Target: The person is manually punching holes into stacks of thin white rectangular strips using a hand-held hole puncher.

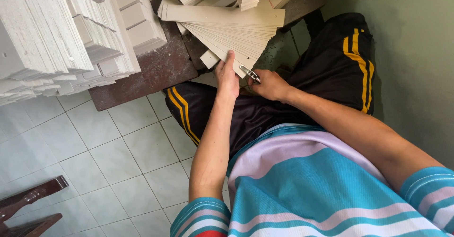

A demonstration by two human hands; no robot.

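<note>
Seen from my head camera: my left hand [227, 78] pinches the near end of a fanned stack of cardboard strips [227, 26], thumb on top, fingers closed around the bundle's corner. My right hand [269, 85], just beside it, is closed on a small metal punch tool [249, 73] whose tip touches the same corner of the strips. From both grips the strips run up and away, their long axes spreading out from the pinched end toward the dark wooden bench [161, 67]. Stacks of white strips [61, 34] lie well apart beyond my left hand.
</note>
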